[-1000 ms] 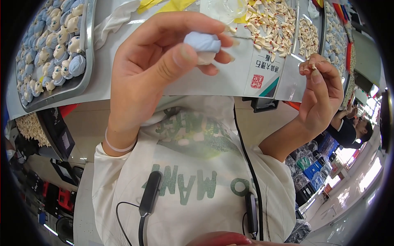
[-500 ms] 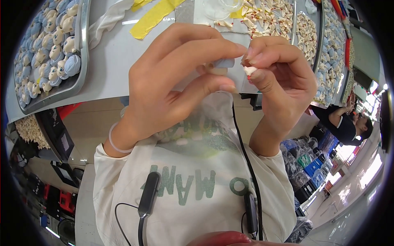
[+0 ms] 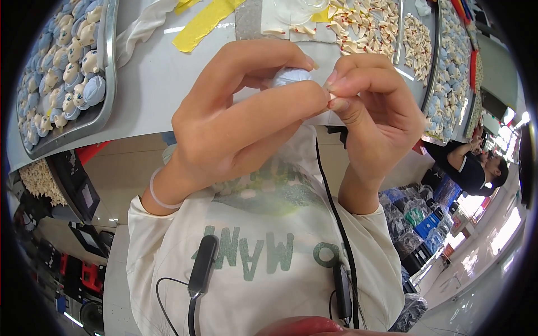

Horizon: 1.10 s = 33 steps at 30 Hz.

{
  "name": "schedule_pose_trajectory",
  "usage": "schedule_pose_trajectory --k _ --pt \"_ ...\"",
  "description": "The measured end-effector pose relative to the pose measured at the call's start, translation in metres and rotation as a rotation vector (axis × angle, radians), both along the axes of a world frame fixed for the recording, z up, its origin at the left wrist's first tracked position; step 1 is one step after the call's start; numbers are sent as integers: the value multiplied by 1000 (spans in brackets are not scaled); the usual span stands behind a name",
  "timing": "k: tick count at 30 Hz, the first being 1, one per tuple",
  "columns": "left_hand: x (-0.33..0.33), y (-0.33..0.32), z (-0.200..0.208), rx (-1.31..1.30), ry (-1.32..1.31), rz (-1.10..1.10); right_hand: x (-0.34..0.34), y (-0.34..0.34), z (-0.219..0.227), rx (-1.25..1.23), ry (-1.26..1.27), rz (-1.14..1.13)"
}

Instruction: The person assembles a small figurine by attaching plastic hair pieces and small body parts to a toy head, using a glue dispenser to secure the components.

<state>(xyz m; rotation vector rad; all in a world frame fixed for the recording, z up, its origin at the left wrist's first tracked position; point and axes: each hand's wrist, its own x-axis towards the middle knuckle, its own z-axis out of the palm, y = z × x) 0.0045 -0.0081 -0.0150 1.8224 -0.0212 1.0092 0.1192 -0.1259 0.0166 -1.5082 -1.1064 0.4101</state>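
Between the thumb and fingers of my left hand is a small doll head with light blue moulded hair. Only its hair shows; the face is hidden. My right hand pinches a tiny cream piece, mostly covered by the thumb and index fingertips. Above the table's near edge, the fingertips of both hands meet, with the cream piece right beside my left index fingertip. Whether the piece touches the head I cannot tell.
A metal tray of blue-haired doll heads stands at left. Many small cream, red-tipped pieces lie at the far right, beside another tray of blue parts. Yellow strips and a white cloth lie at the back. Another person is at right.
My left hand has turned, bringing the head's blue hair into view and its index finger across the front. My right hand has shifted slightly left, so the fingertips now meet.
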Motion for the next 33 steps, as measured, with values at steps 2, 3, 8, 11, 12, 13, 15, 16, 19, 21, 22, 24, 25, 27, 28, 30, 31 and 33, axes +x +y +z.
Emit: schedule_pose_trajectory --k 2,3,8,11,12,13,15,16,19,21,22,24,25,27,28,30,31,33 --pt "-4 0 2 -26 44 -29 -6 2 -5 73 166 -18" --pt "-4 0 2 -25 46 -27 -8 3 -7 73 167 -17" --pt "-1 0 -2 -94 -16 9 -12 8 -10 98 360 -10" --pt "-3 6 4 -91 87 -24 7 9 -3 131 173 6" --pt "-4 7 6 -97 87 -22 17 10 4 110 102 -9" --pt "-1 7 9 -157 125 -87 28 9 14 91 25 -43" --pt "-2 8 10 -224 164 -125 48 12 24 -10 -77 -57" --pt "-1 9 9 -199 163 -148 54 16 29 -105 -182 -75" --pt "-3 4 11 -344 216 -152 49 53 41 -343 -425 -49" --pt "-3 5 9 -512 269 -134 51 61 43 -381 -440 -28" --pt "-2 8 6 -480 228 -164 52 64 44 -410 -450 -13" --pt "-2 13 4 -457 182 -191 53 66 44 -446 -455 -11" --pt "-2 16 5 -429 173 -226 53 67 44 -471 -454 -12" --pt "-2 19 5 -406 162 -258 55 69 45 -474 -498 3" --pt "-2 19 5 -407 164 -263 55 70 45 -472 -539 11" --pt "-2 19 3 -413 165 -267 46 75 48 -528 -583 2" --pt "0 19 2 -425 139 -259 43 77 50 -580 -627 -12" --pt "-1 21 3 -440 112 -250 42 78 49 -567 -641 -13"
